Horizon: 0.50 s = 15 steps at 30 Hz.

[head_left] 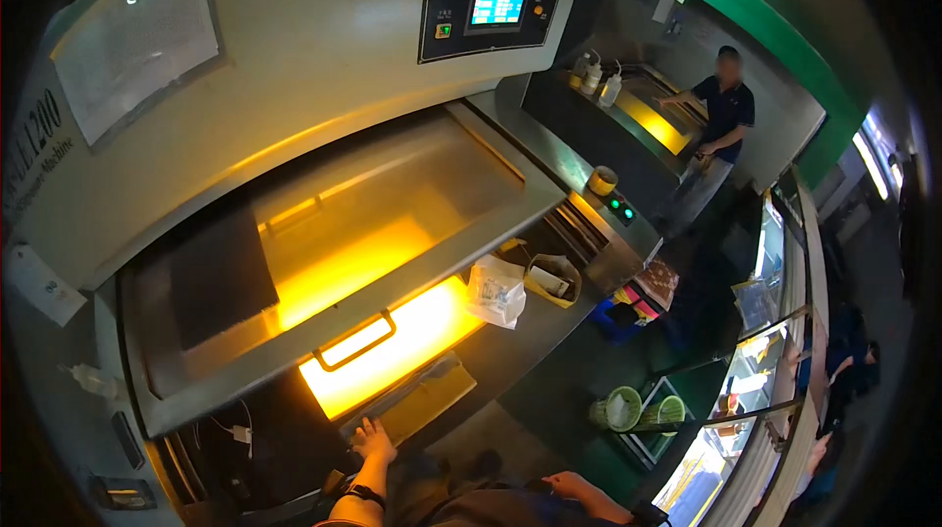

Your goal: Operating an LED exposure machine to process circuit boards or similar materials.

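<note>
My left hand is open, its fingers spread at the front edge of the machine's bench. Just beyond its fingertips lies a long flat yellowish-brown piece with a greyish strip along its far side. My right hand is close to my body at the bottom, its fingers curled in; what they hold, if anything, I cannot make out. Ahead, a glowing yellow panel lies below a metal-framed glass lid with a bar handle. A dark sheet shows at the left of the glass.
A white plastic bag and a small box sit right of the panel. A brown tape roll rests near green buttons. Two green bins stand on the right. Farther off, a person stands at another lit machine.
</note>
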Motion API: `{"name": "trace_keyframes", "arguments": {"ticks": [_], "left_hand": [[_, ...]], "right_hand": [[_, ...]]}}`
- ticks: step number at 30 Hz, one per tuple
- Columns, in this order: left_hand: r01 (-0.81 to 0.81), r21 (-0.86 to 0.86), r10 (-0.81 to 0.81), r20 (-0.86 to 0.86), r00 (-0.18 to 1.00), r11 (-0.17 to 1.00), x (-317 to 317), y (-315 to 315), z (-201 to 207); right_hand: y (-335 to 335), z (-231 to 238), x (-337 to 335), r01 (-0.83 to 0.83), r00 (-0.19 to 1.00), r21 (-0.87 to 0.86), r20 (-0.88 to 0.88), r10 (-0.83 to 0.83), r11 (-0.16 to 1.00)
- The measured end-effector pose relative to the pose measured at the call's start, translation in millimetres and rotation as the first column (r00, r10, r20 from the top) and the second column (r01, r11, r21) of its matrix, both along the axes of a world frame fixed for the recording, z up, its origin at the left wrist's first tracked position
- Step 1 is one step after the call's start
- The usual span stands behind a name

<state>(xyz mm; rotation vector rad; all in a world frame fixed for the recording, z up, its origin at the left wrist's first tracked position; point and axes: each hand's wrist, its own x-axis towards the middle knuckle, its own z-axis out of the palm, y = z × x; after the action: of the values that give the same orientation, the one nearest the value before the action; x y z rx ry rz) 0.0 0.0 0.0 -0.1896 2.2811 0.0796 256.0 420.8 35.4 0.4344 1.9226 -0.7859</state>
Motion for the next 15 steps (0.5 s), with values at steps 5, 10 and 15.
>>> {"name": "trace_keyframes", "arguments": {"ticks": [5,10,15], "left_hand": [[-0.144,0.976,0.547,0.033,0.837,0.161,-38,-8,-13],[-0.027,0.593,0.549,0.761,0.346,-0.804,16,54,84],[0.328,0.304,0.354,0.929,0.105,-0.894,74,97,104]], "right_hand": [[23,-71,-18,-0.334,0.928,0.029,-0.162,0.334,0.942],[82,-47,4,-0.309,0.951,0.008,-0.022,0.309,0.951],[127,-61,0,-0.548,0.757,0.071,-0.381,0.53,0.834]]}}
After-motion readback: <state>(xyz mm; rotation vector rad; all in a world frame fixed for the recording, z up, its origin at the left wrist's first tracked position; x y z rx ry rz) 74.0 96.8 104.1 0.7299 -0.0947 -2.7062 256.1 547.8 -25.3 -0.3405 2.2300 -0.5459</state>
